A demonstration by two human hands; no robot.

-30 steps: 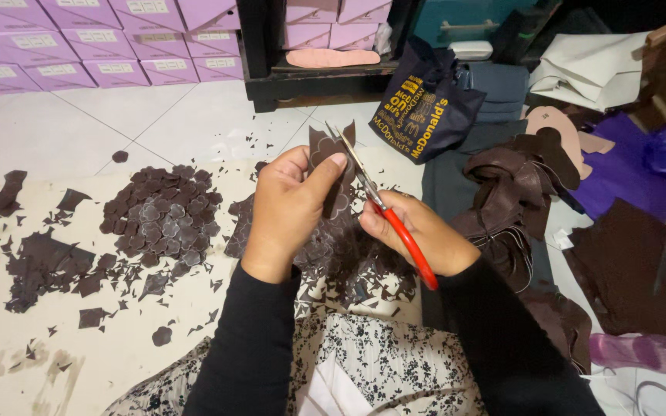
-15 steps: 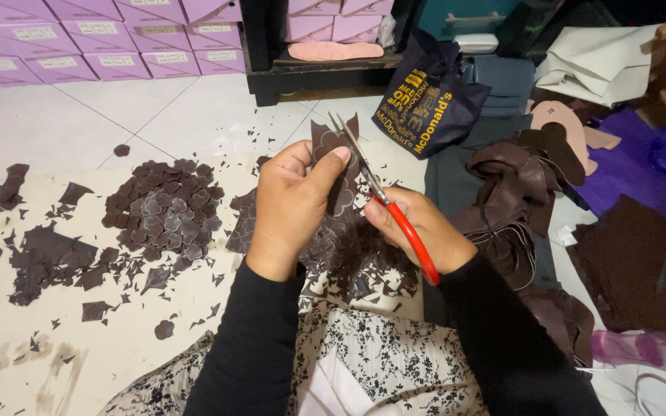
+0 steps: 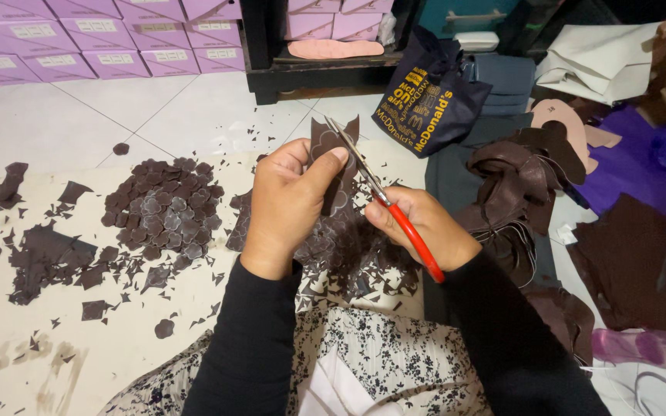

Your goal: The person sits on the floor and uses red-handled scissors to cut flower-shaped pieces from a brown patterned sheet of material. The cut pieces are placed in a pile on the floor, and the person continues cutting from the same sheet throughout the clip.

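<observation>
Head view: left hand [image 3: 290, 202] pinches one brown leather piece [image 3: 325, 139]; right hand [image 3: 418, 225] grips one pair of scissors [image 3: 383, 199].

Lower part of brown leather piece [image 3: 331, 146] hidden behind left hand [image 3: 290, 196]. Scissors [image 3: 383, 196] handle loops buried in right hand [image 3: 418, 227]. Purple boxes [image 3: 55, 46] cut off at top edge.

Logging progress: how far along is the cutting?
Done: a heap of cut dark brown petal-shaped pieces lies on the floor. In hand: left hand holds a dark brown leather piece; right hand works red-handled scissors into it. Left: a pile of uncut dark brown leather strips.
</observation>
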